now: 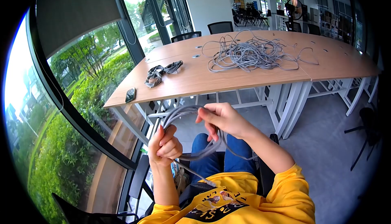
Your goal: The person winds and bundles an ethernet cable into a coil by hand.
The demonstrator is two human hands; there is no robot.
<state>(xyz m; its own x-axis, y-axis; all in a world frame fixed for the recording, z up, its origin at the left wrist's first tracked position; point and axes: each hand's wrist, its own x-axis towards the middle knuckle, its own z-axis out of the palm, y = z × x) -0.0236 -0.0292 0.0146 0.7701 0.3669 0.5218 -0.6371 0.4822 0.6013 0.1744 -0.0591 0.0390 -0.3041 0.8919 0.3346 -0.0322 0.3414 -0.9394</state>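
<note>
Above my lap I hold a looped grey cable (199,155) in both hands. My left hand (165,144) is closed round the left side of the coil, thumb up. On the right side, my right hand (222,120) has its bent fingers and thumb around the strands. One end of the cable, with what looks like a plug (210,182), hangs down against the yellow shirt. Another strand loops over my right thigh. On the table (187,87) lies a large loose tangle of grey cable (252,55). To its left are bundled cables (157,75).
A dark phone-like object (130,95) lies near the table's left front corner. White metal legs (291,108) stand under the tabletop. Black chairs (220,27) are behind the table. A large window (93,69) runs along my left, and a black chair base (364,130) is at right.
</note>
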